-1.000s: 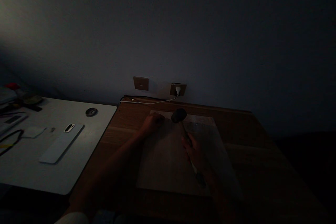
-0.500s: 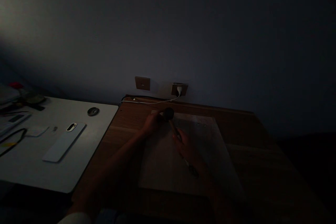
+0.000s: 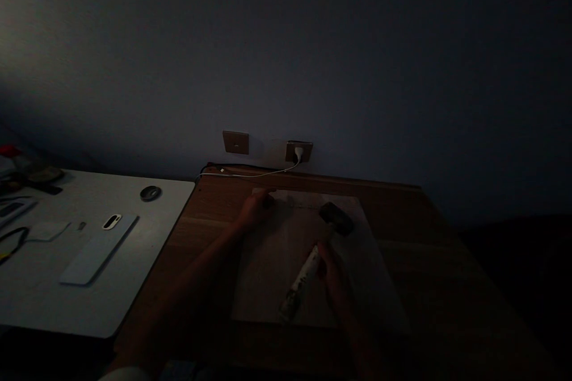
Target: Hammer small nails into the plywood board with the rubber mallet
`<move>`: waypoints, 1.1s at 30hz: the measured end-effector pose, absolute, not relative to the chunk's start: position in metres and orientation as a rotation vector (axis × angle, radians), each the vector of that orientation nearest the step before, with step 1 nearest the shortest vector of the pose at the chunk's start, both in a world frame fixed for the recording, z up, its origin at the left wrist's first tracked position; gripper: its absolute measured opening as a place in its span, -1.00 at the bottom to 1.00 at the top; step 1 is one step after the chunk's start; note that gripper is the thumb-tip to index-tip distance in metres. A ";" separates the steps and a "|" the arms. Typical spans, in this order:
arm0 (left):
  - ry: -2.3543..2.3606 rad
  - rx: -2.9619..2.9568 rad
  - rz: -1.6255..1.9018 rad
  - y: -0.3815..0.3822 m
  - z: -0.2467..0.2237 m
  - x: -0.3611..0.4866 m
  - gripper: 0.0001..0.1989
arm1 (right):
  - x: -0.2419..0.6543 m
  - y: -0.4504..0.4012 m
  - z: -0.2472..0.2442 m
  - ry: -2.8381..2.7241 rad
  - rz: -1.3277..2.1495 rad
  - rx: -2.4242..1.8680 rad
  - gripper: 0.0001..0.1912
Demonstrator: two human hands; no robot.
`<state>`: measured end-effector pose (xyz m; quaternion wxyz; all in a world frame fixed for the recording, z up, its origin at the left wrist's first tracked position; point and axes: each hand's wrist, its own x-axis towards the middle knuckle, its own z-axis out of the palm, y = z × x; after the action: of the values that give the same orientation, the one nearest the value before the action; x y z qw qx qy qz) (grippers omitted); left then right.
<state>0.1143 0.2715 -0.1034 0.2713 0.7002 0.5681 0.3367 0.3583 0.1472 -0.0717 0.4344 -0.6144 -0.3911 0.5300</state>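
Note:
The room is very dim. A pale flat board [image 3: 277,274] lies on the wooden table. Over it slants a hammer [image 3: 336,218] with a dark blocky head at upper right and a worn whitish grip pointing down-left. My right hand [image 3: 334,277] closes around its handle just below the head, thumb on the near side. At the board's far left corner rests my left hand [image 3: 255,211], its fingers curled together. What those fingers hold, if anything, is too dark to make out. A row of tiny marks or bits runs along the board's far edge between the hands.
A white table [image 3: 147,244] adjoins on the left, bearing a phone [image 3: 100,253], a roll of tape [image 3: 151,193] and several dark items. Behind the wooden table [image 3: 411,232], a white cable [image 3: 259,175] runs to a wall socket [image 3: 299,152].
The hammer's head has swung from beside my left hand to the right, and its grip now points down-left. My right hand has moved slightly right and down. My left hand stays at the corner.

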 end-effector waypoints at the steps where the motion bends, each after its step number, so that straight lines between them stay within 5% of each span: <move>1: 1.529 1.890 0.901 0.272 -0.103 0.114 -0.51 | 0.361 0.142 -0.074 -0.944 1.307 -1.575 -0.49; 14: 1.872 2.339 0.710 0.206 -0.094 0.084 -0.62 | 0.371 0.124 -0.077 -1.174 1.381 -1.650 -0.27; 22: 1.659 2.411 0.653 0.119 -0.094 0.076 -0.62 | 0.450 0.096 -0.103 -1.710 0.409 -1.740 -0.57; 33: 1.183 2.508 0.494 0.168 -0.080 0.189 -0.51 | 0.556 0.122 -0.104 -1.885 -0.198 -1.979 -0.51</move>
<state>0.1889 0.1683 -0.0800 0.1619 0.8787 0.4143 0.1731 0.5557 0.1215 -0.1042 0.1994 -0.7078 -0.6740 -0.0708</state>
